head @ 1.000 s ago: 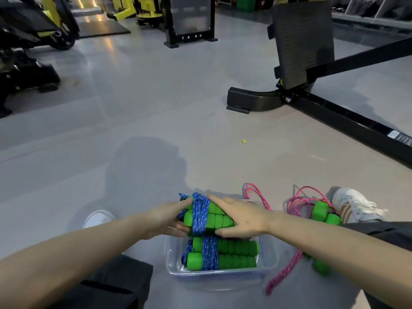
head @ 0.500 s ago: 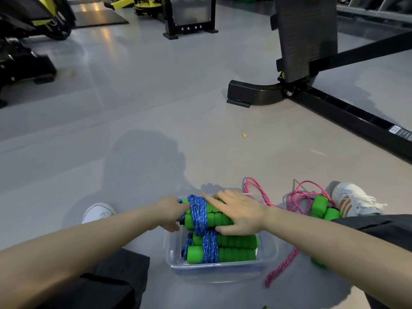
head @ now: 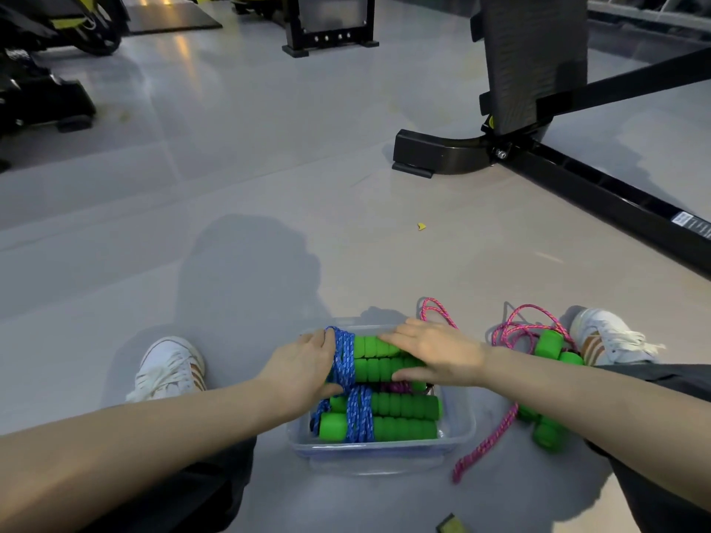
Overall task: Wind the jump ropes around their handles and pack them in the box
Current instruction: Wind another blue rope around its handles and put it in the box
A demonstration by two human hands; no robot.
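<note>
A clear plastic box (head: 384, 452) sits on the floor between my legs. Inside lies a wound jump rope (head: 400, 417) with green foam handles wrapped in blue cord. A second blue-wound bundle (head: 377, 359) rests across the far side of the box. My left hand (head: 304, 367) grips its left end at the blue cord. My right hand (head: 434, 353) lies over its right end, fingers on top and thumb at the front. An unwound pink rope (head: 496, 428) with green handles (head: 548, 344) lies loose to the right of the box.
My white shoes sit either side of the box, left shoe (head: 169, 367) and right shoe (head: 608, 336). A black gym bench base (head: 434, 155) and its long rail stand ahead on the right. A small yellow scrap (head: 421, 226) lies on the grey floor.
Both hands have lowered the blue-wound bundle from above the box down onto its far side, next to the bundle inside. The view has tilted slightly downward.
</note>
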